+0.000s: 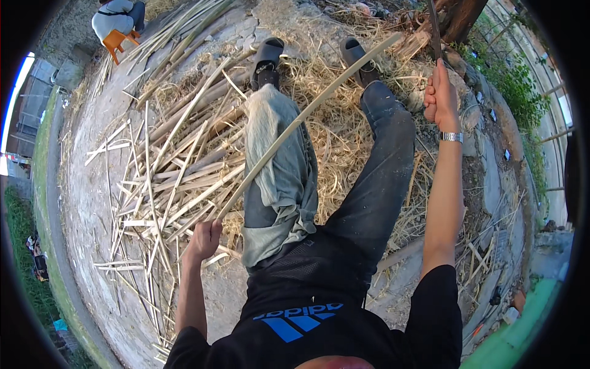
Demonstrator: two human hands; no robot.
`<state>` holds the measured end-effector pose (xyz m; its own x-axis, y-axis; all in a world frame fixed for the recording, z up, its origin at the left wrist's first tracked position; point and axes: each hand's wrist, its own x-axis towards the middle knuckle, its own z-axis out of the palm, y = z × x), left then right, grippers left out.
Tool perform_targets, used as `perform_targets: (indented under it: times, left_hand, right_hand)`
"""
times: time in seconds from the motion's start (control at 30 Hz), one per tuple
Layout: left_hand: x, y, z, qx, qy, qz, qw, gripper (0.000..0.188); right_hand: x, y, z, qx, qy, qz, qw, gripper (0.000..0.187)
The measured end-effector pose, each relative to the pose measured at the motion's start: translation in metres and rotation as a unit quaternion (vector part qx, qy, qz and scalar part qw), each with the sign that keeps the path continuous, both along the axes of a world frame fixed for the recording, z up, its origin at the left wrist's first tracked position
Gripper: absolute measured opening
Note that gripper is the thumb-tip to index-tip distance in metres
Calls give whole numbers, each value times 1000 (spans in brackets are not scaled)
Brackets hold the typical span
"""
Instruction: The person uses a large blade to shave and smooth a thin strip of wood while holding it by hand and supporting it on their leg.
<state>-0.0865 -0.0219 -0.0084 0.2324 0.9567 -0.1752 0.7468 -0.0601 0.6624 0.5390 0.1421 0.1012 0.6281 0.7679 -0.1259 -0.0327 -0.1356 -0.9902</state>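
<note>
My left hand [204,240] is closed round the near end of a long, pale bamboo strip [319,97]. The strip slants up to the right, across my cloth-covered left leg, and its far end rises past my right foot. On the right, my right hand [440,97] grips a long dark blade [435,31], seemingly a machete, pointing away from me near the upper edge. Its handle is hidden in my fist. The blade and the strip are apart. A grey-green cloth [273,144] drapes over my left thigh and knee.
Many split bamboo strips [178,172] lie heaped on the ground to my left. Curly shavings [332,160] spread between and around my legs. A tree trunk [462,21] stands at the far right. A person [117,18] sits on an orange chair [117,42] at the far left.
</note>
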Motion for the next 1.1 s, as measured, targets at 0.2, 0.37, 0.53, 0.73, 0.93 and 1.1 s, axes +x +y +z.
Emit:
perform_targets:
  times: [0.2,0.37,0.53,0.73,0.93,1.1]
  left_hand:
    - [7,17,20,-58,2,-7,998,47]
    - [4,15,13,-9,44,1,999,46]
    - [-1,14,8,-9,46,-6,999,47]
    - [15,19,-1,-42,-6,-15,999,54]
    - [12,16,-10,-32,-11,2,999,54]
    - [13,17,-8,-14,5,-9,1000,50]
  right_hand:
    - [-74,-31,-3,31,-90,164,982,41]
    - [-105,-40,-23,20,-313,163,935,36]
    - [-132,-48,-37,-3,-275,153,949,36]
    - [-233,-120,-72,46,-241,345,906,27]
    - [-218,-95,-54,52,-312,276,908,33]
    - [-194,-57,-43,33,-357,138,923,30]
